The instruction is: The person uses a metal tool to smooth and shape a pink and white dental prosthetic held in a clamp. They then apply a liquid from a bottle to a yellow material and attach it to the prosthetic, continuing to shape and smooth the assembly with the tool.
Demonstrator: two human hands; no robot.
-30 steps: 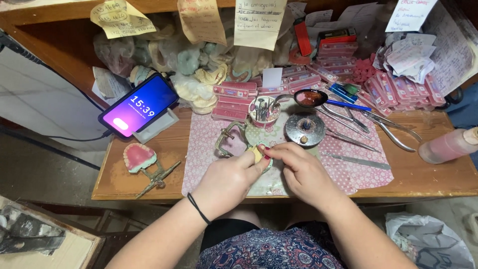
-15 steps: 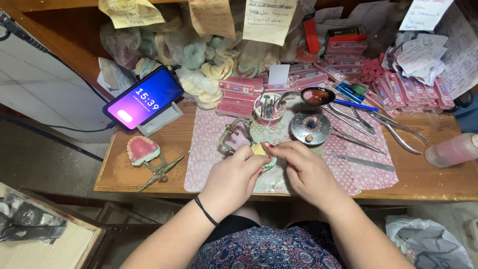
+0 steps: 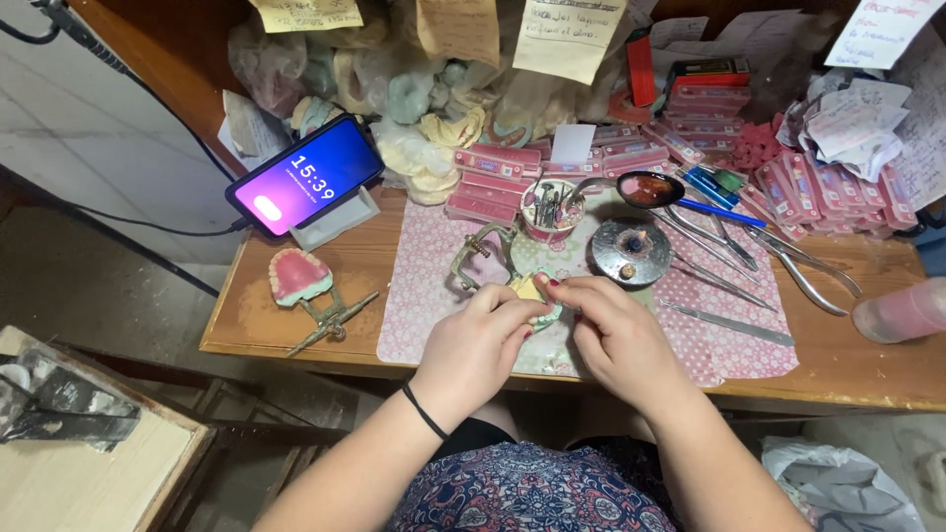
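Clutter rings both hands on the wooden desk point(image 3: 296, 335). Just beyond the fingertips: a round metal burner dish point(image 3: 631, 251), a small cup of burs point(image 3: 552, 205), a spoon point(image 3: 645, 189) holding dark red material, and a brass articulator frame point(image 3: 478, 264). Right of the right hand lie long metal instruments point(image 3: 734, 325) and pliers point(image 3: 803, 271), all on a pink patterned mat point(image 3: 424, 296). Far right, a pink bottle point(image 3: 902, 310) on its side. Left of the left hand, well apart: a pink denture model on a metal articulator point(image 3: 301, 281), and a lit phone point(image 3: 305, 177) propped on a stand.

Left hand point(image 3: 473, 350), black band at the wrist, is curled closed, thumb and fingers pinching a small yellowish dental piece point(image 3: 532, 289). Right hand point(image 3: 616, 330) is also curled, its fingertips closed on the same piece from the right side. The piece sits between the two hands, low over the mat, mostly covered by fingers; whether it touches the mat I cannot tell.

Behind the hands, stacked flat pink-and-red packets point(image 3: 488, 187) run along the back of the desk. Paper notes point(image 3: 567, 34), yellowish and rectangular, hang above; crumpled white slips point(image 3: 847, 123) at far right.
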